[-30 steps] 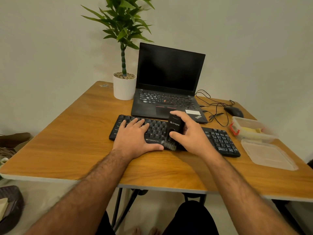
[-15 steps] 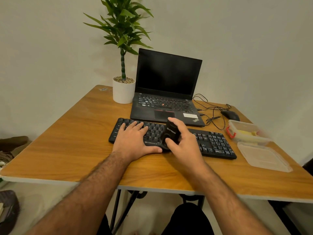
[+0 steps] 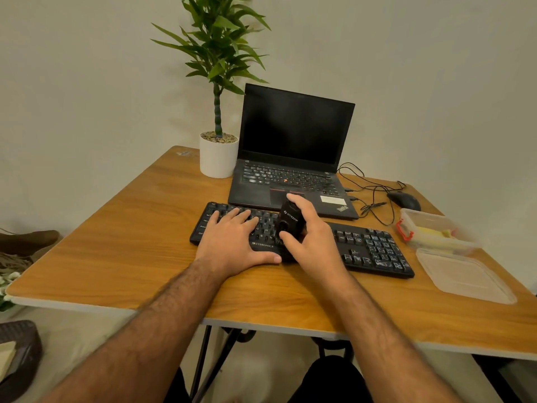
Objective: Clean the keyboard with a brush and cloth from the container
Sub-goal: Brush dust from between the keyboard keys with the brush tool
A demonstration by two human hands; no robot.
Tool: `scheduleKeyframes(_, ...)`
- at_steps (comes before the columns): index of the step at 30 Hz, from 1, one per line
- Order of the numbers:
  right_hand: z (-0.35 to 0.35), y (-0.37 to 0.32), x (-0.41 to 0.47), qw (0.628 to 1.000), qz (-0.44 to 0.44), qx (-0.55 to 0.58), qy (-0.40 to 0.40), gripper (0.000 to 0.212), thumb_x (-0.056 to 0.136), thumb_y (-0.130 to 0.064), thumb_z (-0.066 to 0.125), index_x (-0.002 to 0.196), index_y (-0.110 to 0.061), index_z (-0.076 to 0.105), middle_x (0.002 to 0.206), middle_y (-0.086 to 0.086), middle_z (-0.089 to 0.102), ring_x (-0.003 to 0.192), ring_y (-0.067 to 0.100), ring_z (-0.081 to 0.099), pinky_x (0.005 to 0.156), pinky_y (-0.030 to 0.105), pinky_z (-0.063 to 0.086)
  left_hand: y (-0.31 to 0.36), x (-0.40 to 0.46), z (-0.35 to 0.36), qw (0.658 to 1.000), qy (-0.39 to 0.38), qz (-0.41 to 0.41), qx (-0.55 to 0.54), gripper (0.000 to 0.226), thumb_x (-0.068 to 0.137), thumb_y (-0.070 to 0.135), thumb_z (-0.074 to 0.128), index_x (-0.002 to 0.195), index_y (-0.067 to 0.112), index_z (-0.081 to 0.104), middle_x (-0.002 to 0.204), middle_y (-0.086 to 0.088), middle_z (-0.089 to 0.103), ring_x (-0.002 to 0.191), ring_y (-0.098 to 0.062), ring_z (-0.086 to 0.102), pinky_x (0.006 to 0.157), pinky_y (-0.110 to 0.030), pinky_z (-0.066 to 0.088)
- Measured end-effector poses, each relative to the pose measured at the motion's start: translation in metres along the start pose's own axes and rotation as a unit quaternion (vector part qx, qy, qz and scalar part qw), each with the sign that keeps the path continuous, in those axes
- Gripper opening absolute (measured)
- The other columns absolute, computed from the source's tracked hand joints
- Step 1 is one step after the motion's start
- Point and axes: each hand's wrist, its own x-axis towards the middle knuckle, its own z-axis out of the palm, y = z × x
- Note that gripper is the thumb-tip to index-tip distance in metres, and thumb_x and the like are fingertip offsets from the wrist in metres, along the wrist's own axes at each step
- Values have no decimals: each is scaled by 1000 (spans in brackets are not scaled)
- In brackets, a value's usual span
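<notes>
Keyboard (image 3: 374,248) sits mid-table w/ our left hand (image 3: 232,242) flat on its left keys, bracing. Right hand (image 3: 313,242) grips the black brush (image 3: 290,225) at mid keys, so brushing's underway. Cloth pass seems left; container (image 3: 436,232) sits open at right.

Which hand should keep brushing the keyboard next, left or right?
Right. The right hand already grips the brush on the keyboard, while the left hand lies flat, steadying it.

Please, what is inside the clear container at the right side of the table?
Inside the open container something yellow lies, probably the cloth; blur hides its details. Its lid lies in front, on the table.
</notes>
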Motion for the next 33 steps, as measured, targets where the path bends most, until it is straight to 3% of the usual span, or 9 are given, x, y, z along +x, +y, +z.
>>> scheduleKeyframes(6, -24, 15, 29, 998, 27, -53, 25, 71, 90, -13, 68, 143, -43, 32, 132, -1, 55, 117, 14, 56, 92, 38, 57, 2, -1, -1, 1000, -1, -4, 4, 131, 50, 104, 15, 155, 28, 31, 165, 4, 22, 153, -15, 13, 124, -49, 6)
scheduleKeyframes(9, -30, 24, 36, 995, 66, 76, 13, 67, 89, -9, 68, 139, -43, 38, 121, -10, 53, 111, 16, 60, 81, 33, 61, 3, -4, 0, 1000, 14, 6, 11, 133, 49, 106, 8, 156, 28, 30, 164, 4, 23, 153, -16, 13, 125, -48, 5)
scheduleKeyframes(11, -26, 23, 32, 992, 40, 120, -31, 65, 89, -8, 68, 137, -43, 41, 121, -11, 52, 108, 11, 61, 74, 25, 60, 8, -5, 1, 999, 22, 23, 20, 129, 55, 105, 10, 156, 27, 30, 164, 2, 25, 152, -17, 14, 125, -48, 5)
scheduleKeyframes(15, -19, 23, 36, 997, -27, 42, -55, 64, 90, -12, 66, 138, -44, 39, 123, -12, 51, 106, 9, 58, 79, 24, 58, 30, 5, 0, 998, 16, 46, 30, 122, 63, 101, 21, 156, 23, 28, 164, 0, 24, 153, -19, 13, 124, -50, 5)
scheduleKeyframes(20, -27, 36, 59, 999, -15, -31, -5, 64, 91, -11, 65, 143, -36, 38, 123, -10, 52, 109, 9, 55, 88, 31, 56, 37, 8, 7, 1000, 5, 9, 28, 124, 62, 102, 16, 156, 21, 28, 165, 1, 23, 153, -19, 12, 124, -50, 7)
scheduleKeyframes(25, -24, 39, 57, 993, -15, 99, -69, 62, 89, -4, 66, 136, -38, 45, 122, -21, 48, 108, 7, 57, 73, 17, 56, 36, 9, 9, 1000, 6, 4, 17, 125, 60, 102, 14, 156, 24, 29, 164, 2, 24, 153, -19, 12, 124, -51, 8)
scheduleKeyframes(27, -24, 40, 58, 994, -22, 84, -72, 61, 89, -5, 65, 137, -38, 44, 120, -23, 48, 107, 8, 58, 76, 23, 59, 36, 9, 8, 1000, 5, 2, 14, 124, 60, 103, 16, 156, 25, 29, 164, 2, 25, 153, -19, 13, 124, -51, 8)
scheduleKeyframes(31, -29, 48, 75, 998, -17, -52, -7, 62, 90, -9, 64, 142, -34, 40, 118, -10, 50, 104, 11, 57, 86, 39, 58, 36, 8, 9, 1000, 1, 0, 17, 121, 61, 103, 17, 156, 30, 29, 164, 2, 24, 153, -19, 12, 124, -51, 7)
scheduleKeyframes(33, -28, 48, 79, 999, -11, -34, -7, 62, 90, -8, 64, 141, -34, 41, 117, -12, 50, 103, 10, 57, 86, 39, 58, 36, 8, 8, 1000, -1, 3, 19, 119, 61, 103, 16, 156, 31, 29, 164, 2, 23, 153, -20, 12, 124, -51, 6)
